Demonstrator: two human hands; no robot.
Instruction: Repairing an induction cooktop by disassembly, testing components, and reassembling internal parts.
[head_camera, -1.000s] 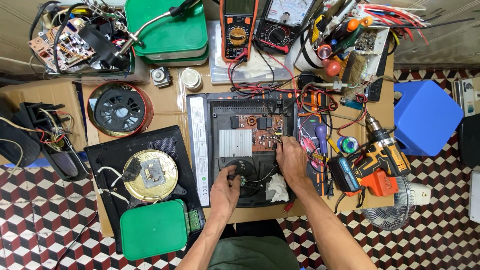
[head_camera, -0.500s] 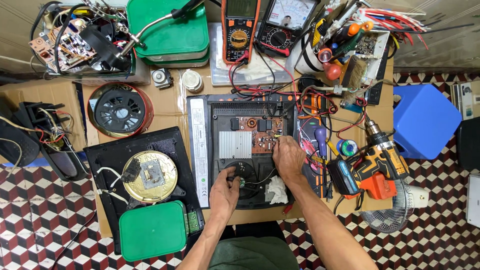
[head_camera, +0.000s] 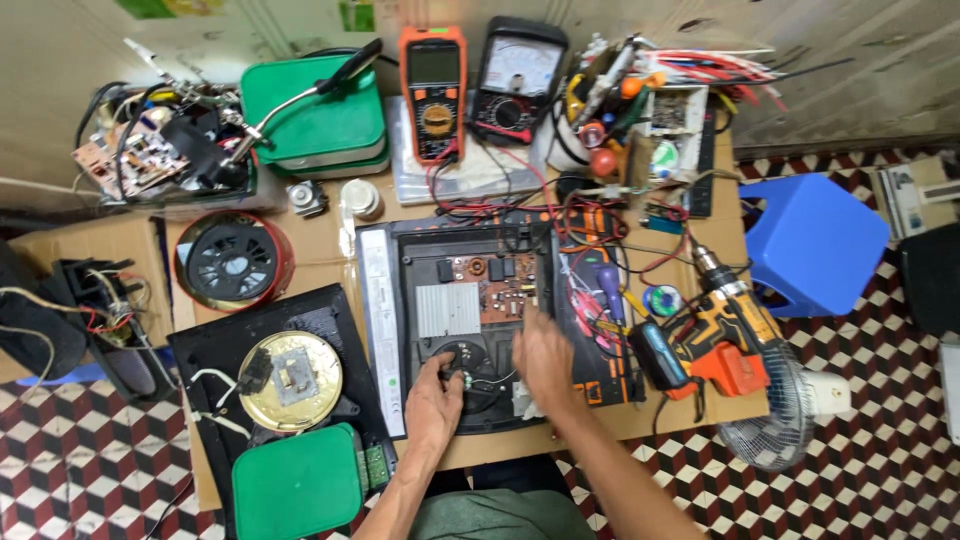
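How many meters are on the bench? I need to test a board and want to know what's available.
2. An orange meter stands at the back of the table, and a black dial meter sits right beside it. More could be hidden in the clutter.

Two bare forearms are seen coming up from the bottom edge, no sleeves, no watch, no gloves, no rings that can be made out. The left hand (head_camera: 432, 408) and right hand (head_camera: 543, 358) are both uncovered, and the right one is a bit blurred. Below them, a strip of greyish-green clothing (head_camera: 497, 515) is seen at the very bottom; whether shirt or trousers can't be told.
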